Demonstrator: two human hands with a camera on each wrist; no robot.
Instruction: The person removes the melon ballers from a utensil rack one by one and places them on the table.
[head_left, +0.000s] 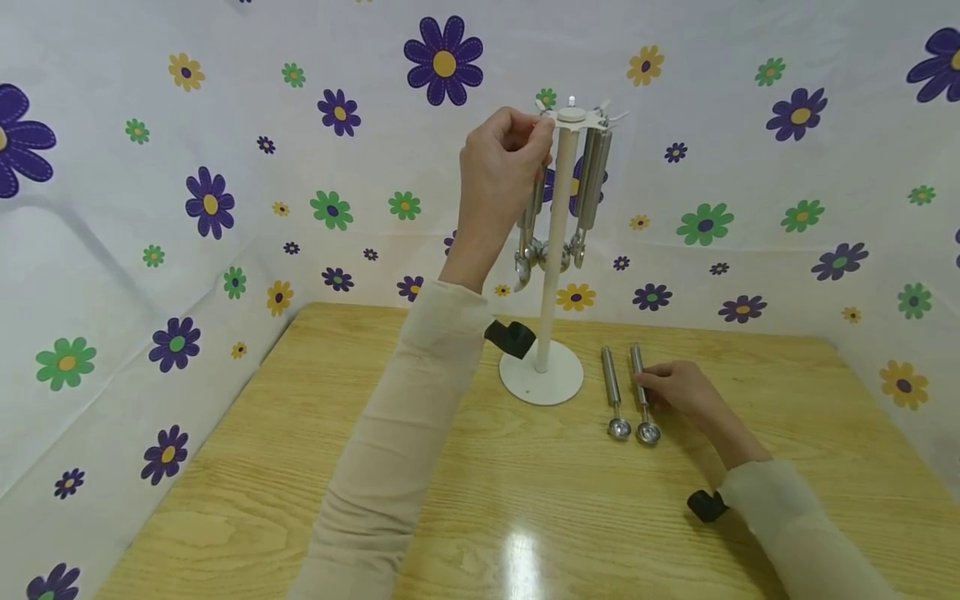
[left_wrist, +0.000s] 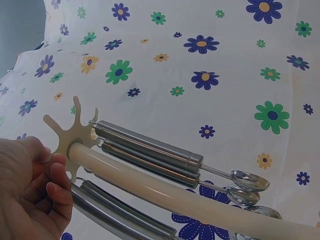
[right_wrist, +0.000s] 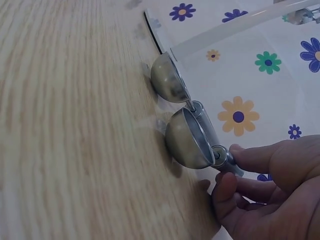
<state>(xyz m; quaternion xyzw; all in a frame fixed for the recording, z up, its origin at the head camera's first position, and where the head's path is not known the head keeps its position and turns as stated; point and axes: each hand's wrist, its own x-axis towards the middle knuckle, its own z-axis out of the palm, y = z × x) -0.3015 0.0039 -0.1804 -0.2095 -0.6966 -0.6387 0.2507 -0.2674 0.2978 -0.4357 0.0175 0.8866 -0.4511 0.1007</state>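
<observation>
Rack top: the left hand (head_left: 501,162) is at 8 o'clock of the rack (head_left: 578,126), thumb and forefinger together, pinching what looks like one of its arms; the fingers hide the tip. Probably steadies the stand.
Table scoops: two, side by side on the table (head_left: 480,483), at about 4 o'clock from the round base (head_left: 557,389). Left scoop (head_left: 611,379) lies untouched; right scoop (head_left: 637,364) is in the right hand (head_left: 682,392).
Right grip: thumb and fingers pinch the handle from 3 o'clock, likely because that side is free of the neighbouring scoop. Cannot tell whether any weight is off the table.
Bowls on table: two, hollows up, handles toward 12; laid parallel, presumably for easy picking.
Hanging scoops (head_left: 592,179): at least four handles, bowls toward 6 o'clock; the post (head_left: 558,233) and hand may hide more. Hung on both sides, perhaps for balance.
Stand: one post, one base, one rack; arms not fully countable.
Hands: two, both occupied.
</observation>
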